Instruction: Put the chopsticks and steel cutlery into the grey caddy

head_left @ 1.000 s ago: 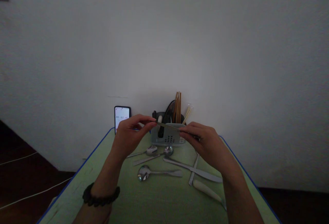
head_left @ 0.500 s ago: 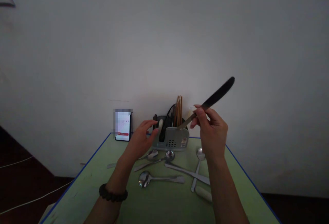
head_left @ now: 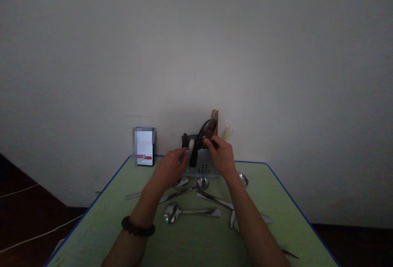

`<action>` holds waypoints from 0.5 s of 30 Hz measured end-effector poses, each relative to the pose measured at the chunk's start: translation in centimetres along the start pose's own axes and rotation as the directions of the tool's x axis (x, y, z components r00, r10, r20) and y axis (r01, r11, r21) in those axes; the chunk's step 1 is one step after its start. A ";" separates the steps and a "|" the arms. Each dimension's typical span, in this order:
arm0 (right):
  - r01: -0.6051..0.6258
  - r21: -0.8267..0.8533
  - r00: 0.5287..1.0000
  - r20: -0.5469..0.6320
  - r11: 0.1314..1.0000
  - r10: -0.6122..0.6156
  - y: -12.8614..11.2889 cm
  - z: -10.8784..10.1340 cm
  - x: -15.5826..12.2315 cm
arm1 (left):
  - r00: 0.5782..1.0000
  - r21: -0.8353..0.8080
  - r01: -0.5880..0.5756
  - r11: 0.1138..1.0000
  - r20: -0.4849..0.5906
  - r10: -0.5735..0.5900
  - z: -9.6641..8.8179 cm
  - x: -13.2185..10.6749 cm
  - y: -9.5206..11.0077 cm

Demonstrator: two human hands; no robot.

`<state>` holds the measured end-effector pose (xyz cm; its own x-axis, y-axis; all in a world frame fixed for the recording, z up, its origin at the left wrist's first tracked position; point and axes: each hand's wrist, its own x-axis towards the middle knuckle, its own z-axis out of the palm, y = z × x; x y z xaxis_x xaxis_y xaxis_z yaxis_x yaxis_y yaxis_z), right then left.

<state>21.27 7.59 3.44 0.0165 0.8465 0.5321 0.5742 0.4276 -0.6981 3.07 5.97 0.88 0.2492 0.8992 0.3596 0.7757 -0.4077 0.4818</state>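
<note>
My right hand (head_left: 221, 155) is closed in a pinch on a table knife with a dark handle (head_left: 211, 124). The knife slants in the grey cutlery holder (head_left: 204, 168), handle up, its lower part hidden. My left hand (head_left: 170, 168) grips the holder's left front edge between thumb and fingers. Wooden chopsticks (head_left: 217, 115) stand behind the knife handle. Left of it, a black handle (head_left: 193, 158), a pale handle (head_left: 191, 145) and a dark brown handle (head_left: 184, 139) show in the holder.
Several metal spoons lie on the green table (head_left: 190, 242), among them one spoon (head_left: 172, 212) in front. A phone (head_left: 145, 147) leans on the wall at left. A clear packet of thin sticks (head_left: 227, 132) stands behind. A dark pointed tip (head_left: 290, 253) shows at lower right.
My right hand has moved left and brought the knife from the holder's right side to its middle, handle now steeper. My left hand has closed on the holder's edge.
</note>
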 end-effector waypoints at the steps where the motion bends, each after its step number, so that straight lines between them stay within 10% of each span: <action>1: -0.002 -0.016 1.000 0.004 1.000 0.002 0.2 0.2 0.0 | 1.000 -0.007 0.003 1.000 0.006 -0.003 0.0 0.0 0.0; 15: -0.006 -0.025 0.999 -0.047 1.000 0.005 0.5 -0.1 -0.1 | 0.999 -0.031 0.018 0.999 0.031 -0.017 -0.1 -0.2 0.3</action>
<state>21.67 7.67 3.11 0.0577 0.8326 0.5508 0.5944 0.4146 -0.6890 3.21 5.64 0.98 0.2541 0.9104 0.3264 0.7617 -0.3964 0.5126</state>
